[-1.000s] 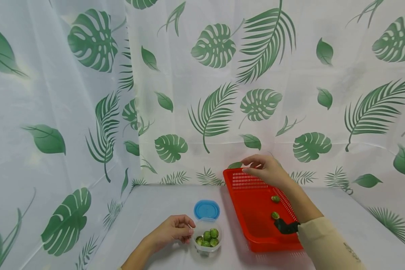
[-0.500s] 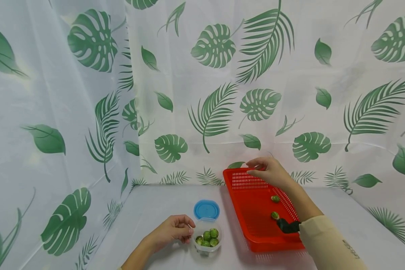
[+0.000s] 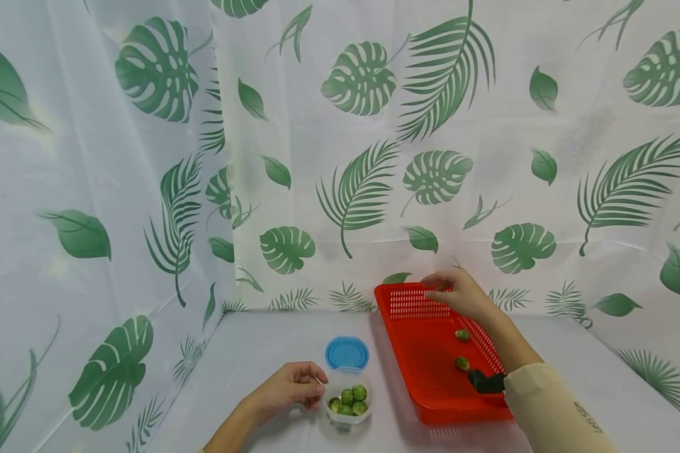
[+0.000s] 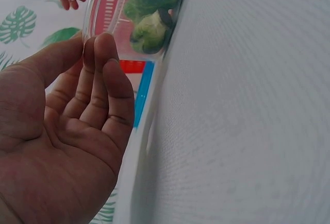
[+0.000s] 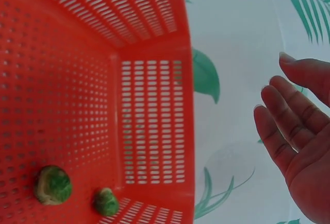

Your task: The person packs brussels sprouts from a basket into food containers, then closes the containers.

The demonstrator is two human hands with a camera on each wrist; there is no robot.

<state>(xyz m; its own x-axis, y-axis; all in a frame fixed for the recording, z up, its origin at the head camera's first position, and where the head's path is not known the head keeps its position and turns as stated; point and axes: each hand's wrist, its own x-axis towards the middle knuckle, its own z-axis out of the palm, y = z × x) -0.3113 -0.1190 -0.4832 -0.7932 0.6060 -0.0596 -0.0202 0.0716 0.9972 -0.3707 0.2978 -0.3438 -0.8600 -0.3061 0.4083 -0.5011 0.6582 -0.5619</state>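
My left hand (image 3: 292,385) pinches the rim of a small clear plastic container (image 3: 327,413) between thumb and fingertips, as the left wrist view shows close up. Several Brussels sprouts (image 3: 347,396) lie inside it. Farther right, my right hand (image 3: 458,292) hovers over the far end of a red perforated basket (image 3: 413,371), holding nothing. The right wrist view has that hand (image 5: 301,126) with loosely bent fingers, out past the basket's end wall. On the basket floor sit two more Brussels sprouts, one nearer (image 3: 461,363) and one farther (image 3: 462,335).
Just behind the container a round blue lid (image 3: 347,352) lies flat on the white tabletop (image 3: 272,340). Leaf-printed curtains (image 3: 362,189) stand at the back and sides, close behind the basket's far end. A black strap (image 3: 486,381) crosses my right wrist.
My right hand has drifted a little to the right and down over the basket's far end. The left hand, the container and the sprouts stay where they were.
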